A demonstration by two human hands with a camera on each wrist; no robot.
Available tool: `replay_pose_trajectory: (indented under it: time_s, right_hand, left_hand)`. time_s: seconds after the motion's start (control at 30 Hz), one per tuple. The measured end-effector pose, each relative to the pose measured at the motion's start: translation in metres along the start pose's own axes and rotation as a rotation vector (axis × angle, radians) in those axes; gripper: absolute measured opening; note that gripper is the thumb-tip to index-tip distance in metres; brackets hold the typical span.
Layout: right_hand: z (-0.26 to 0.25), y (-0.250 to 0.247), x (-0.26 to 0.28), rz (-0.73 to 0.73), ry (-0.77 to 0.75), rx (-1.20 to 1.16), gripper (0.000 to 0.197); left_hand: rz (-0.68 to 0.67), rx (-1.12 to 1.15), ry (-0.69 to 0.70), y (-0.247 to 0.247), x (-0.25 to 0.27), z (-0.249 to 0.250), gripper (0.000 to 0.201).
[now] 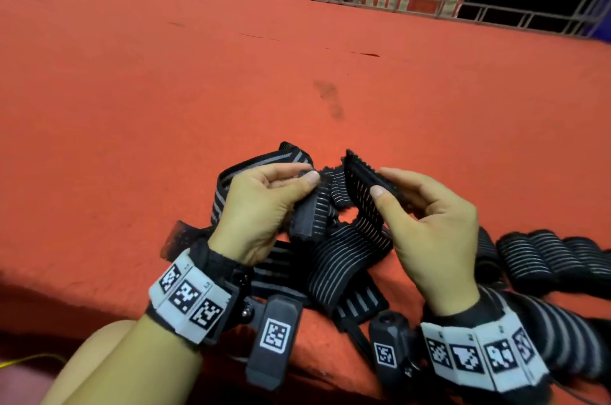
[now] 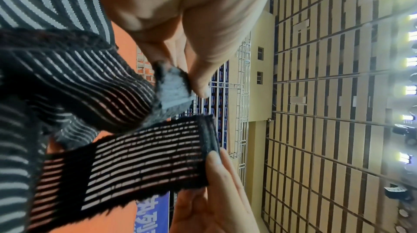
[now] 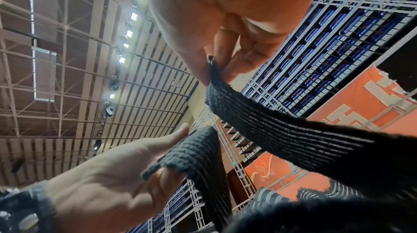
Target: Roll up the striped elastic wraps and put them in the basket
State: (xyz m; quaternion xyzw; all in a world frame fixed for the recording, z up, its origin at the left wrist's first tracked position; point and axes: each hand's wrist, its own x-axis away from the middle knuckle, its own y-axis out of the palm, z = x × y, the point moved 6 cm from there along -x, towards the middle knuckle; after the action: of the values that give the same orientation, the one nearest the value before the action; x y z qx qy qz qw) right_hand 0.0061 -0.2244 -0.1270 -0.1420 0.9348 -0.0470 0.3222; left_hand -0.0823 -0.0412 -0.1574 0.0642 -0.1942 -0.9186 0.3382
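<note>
- The left hand (image 1: pixel 261 206) pinches one end of a black elastic wrap with thin grey stripes (image 1: pixel 344 236); the right hand (image 1: pixel 429 216) pinches the other end, fingers clamped on it.
- The wrap hangs slack between them, above a loose pile of striped wraps (image 1: pixel 350 299) on the red carpeted surface (image 1: pixel 198 90).
- Finished black striped rolls (image 1: pixel 542 259) lie at three o'clock.
- No basket shows; rolling this wrap has, I judge, barely begun.

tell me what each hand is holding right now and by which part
Both hold a striped elastic wrap. The left hand pinches one end at its grey fastener patch; the right hand pinches an end edge.
</note>
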Motion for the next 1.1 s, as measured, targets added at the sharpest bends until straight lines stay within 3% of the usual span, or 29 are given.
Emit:
replay_pose_trajectory:
  time_s: [0.2,0.37,0.63,0.83,1.1]
  right_hand:
    - [-0.018,0.005,0.007,0.002,-0.241,0.114,0.025]
    - [-0.024,0.012,0.014,-0.055,-0.421,0.229,0.02]
    - [-0.021,0.023,0.019,-0.099,-0.462,0.252,0.014]
    - [-0.02,0.014,0.016,-0.004,-0.472,0.265,0.013]
    - [-0.02,0.03,0.023,-0.135,-0.489,0.262,0.009]
  left_hand:
    - [-0.072,-0.018,-0.139,0.007,0.003,-0.011,0.022]
    - [-0.05,-0.042,-0.159,0.008,0.008,-0.01,0.021]
    - [0.006,-0.036,-0.101,0.01,0.011,-0.009,0.028]
    - [0.05,-0.043,-0.058,0.005,0.012,-0.006,0.033]
    - [0.008,-0.03,-0.042,0.011,0.017,-0.006,0.029]
